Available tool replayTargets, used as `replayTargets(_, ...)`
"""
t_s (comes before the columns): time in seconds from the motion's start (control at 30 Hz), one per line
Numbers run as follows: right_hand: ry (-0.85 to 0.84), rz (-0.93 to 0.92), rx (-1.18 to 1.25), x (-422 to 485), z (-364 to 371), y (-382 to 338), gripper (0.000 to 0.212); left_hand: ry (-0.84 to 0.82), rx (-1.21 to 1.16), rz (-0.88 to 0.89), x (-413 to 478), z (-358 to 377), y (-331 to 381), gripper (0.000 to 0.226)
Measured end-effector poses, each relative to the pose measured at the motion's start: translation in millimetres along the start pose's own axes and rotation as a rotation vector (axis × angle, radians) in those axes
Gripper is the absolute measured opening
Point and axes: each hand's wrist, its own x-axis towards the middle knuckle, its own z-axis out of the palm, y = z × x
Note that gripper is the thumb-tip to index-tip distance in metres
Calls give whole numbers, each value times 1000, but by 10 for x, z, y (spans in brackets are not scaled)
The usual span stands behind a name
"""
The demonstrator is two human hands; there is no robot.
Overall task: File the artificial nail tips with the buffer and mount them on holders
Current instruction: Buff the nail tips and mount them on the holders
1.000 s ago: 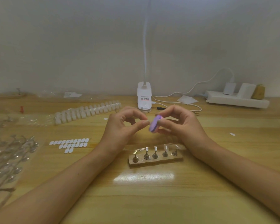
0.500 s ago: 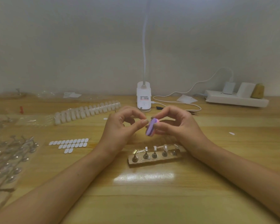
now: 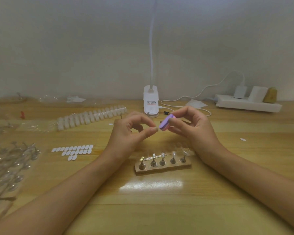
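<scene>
Filing looks to be the step in hand. A person's left hand [image 3: 131,134] pinches what appears to be a single tip [image 3: 155,129] between thumb and forefinger, though it is too small to make out clearly. The right hand [image 3: 195,129] grips the one purple buffer [image 3: 164,123] between thumb and fingers. The buffer's lower end meets the pinch, above the table [image 3: 159,209]. Mounting likely comes next, and would call for easing the buffer clear and lowering the tip squarely onto a free holder without losing so slight a piece. Just in front of the hands, five holders [image 3: 162,161] stand in a row on one block [image 3: 163,168]. The two at the right seem to carry clear tips; the other three cannot be judged. To the left lies one long strip [image 3: 92,117] of spare tips, too blurred to count. Nearer the person, white tabs [image 3: 73,150] lie in three rows of roughly ten, seven and two. One lamp [image 3: 151,102] and one power strip [image 3: 248,103] stand along the wall.
</scene>
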Motion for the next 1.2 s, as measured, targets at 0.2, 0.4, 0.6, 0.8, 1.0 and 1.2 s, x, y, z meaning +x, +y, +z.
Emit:
replayTargets(0.2,-124,-7,-67,-35,33,-14,20,9,31,26,8,-2,4,12)
replayTargets(0.4,-113,-2,-78,-31,28,-31,22,48,56,87,0,-6,16,9)
replayTargets(0.6,-34,-22,3,22,11,-122,25,96,115,228,-16,9,27,5)
replayTargets(0.8,-3,-43,43,14,39,-143,22,92,120,254,-27,7,26,4)
replayTargets(1.0,-47,-53,11,-4,60,-143,21,87,128,255,-28,12,33,4)
replayTargets(1.2,-171,-12,-65,-26,59,-84,18,90,148,247,-28,16,31,3)
